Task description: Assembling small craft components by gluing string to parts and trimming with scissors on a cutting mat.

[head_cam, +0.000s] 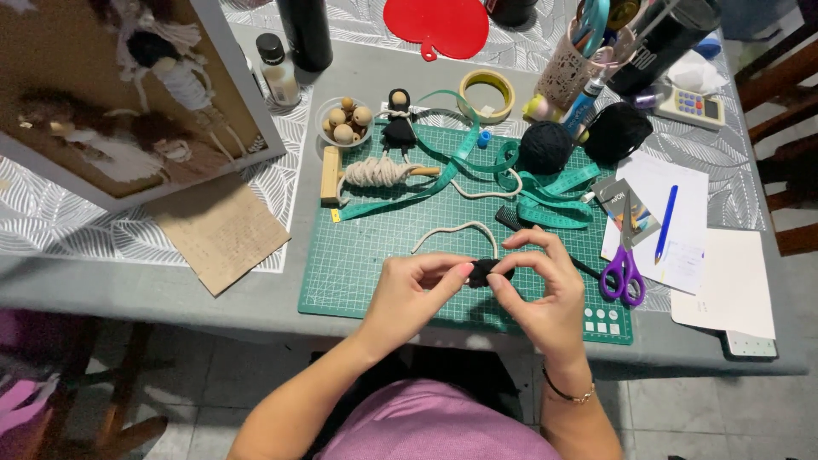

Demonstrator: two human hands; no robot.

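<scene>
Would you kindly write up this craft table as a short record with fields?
left hand: left hand pinches a small black yarn bundle
right hand: right hand grips the same bundle from the other side
surface: green gridded cutting mat on a grey table
near the hands: loose cream cord, purple-handled scissors
further back: black yarn ball, teal measuring tape, clear bowl of wooden beads

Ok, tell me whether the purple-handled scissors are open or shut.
Shut. The scissors lie flat on the white paper, blades together in one narrow point, the two purple loops side by side. Neither hand touches them.
</scene>
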